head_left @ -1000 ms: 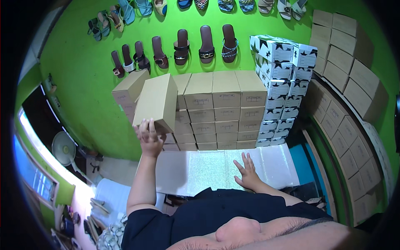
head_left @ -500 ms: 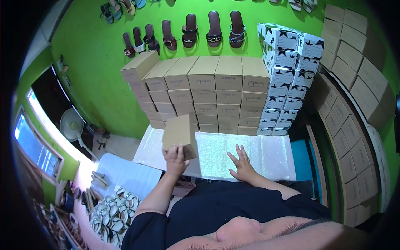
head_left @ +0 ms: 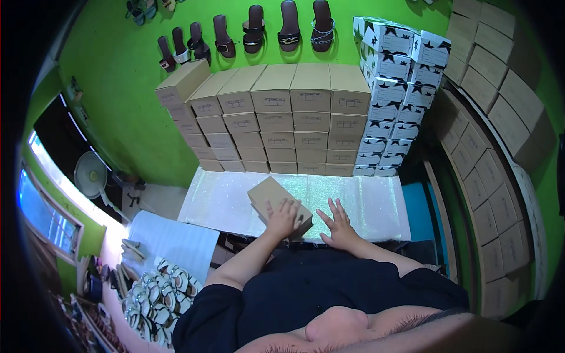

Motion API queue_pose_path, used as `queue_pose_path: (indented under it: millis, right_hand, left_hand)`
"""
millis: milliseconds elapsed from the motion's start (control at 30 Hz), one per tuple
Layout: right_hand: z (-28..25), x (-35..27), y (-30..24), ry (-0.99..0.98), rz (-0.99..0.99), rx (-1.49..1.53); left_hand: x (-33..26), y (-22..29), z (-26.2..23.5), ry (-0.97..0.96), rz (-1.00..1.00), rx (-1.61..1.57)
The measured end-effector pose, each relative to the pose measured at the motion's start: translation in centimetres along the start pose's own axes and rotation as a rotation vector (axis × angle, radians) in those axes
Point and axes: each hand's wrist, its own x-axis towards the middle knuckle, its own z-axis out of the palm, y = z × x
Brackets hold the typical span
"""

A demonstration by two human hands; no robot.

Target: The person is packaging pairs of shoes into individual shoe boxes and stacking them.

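A brown cardboard box (head_left: 272, 191) is held by the left hand (head_left: 283, 217) over the near part of the tabletop (head_left: 376, 206), which is covered with a shiny whitish sheet. The box is turned at a slant, its far end pointed to the left. Its near end is clasped in the left grip, with the fingers laid across the upper face; the thumb's place cannot be made out, nor whether the box is fully borne by the tabletop. The right hand (head_left: 341, 231) is held just beside the box, its grip open and unfilled, the fingers spread.

Behind, the tabletop's far edge is lined with stacked brown boxes (head_left: 273, 123), and white boxes with black stars (head_left: 394, 94) are piled at their right. Above these, dark-soled sandals (head_left: 254, 29) are mounted in a row on the green wall (head_left: 112, 126). At the lower left, pale sandals (head_left: 158, 303) are heaped together, and a fan (head_left: 91, 172) is seen farther off.
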Motion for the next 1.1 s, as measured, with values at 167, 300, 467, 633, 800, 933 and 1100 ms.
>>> queue_pose_path:
  millis: [167,300,467,633,800,933,1100]
  right_hand:
    - [-0.5,-0.6,0.7,0.009,0.079,-0.020]
    - [-0.6,-0.5,1.0,-0.004,0.171,-0.017]
    - [0.0,0.4,0.9,-0.002,0.164,0.012]
    - [0.8,1.1,1.0,0.020,0.197,0.037]
    - [1.5,1.9,1.7,0.084,0.207,0.046]
    - [1.9,2.5,1.8,0.109,0.236,-0.002]
    - [2.6,2.9,2.2,0.049,0.304,-0.021]
  left_hand:
    - [-0.1,-7.2,2.0,-0.020,-0.331,-0.150]
    - [-0.7,-10.9,0.9,-0.271,-0.075,0.182]
    - [-2.0,-13.5,6.2,-0.305,0.036,0.162]
    - [-0.7,-13.6,6.9,-0.262,0.018,0.068]
    - [0.9,-12.6,4.4,-0.127,0.131,-0.087]
    - [4.1,-11.9,2.0,-0.038,0.123,-0.183]
    - [9.4,-12.3,0.3,0.074,-0.016,-0.348]
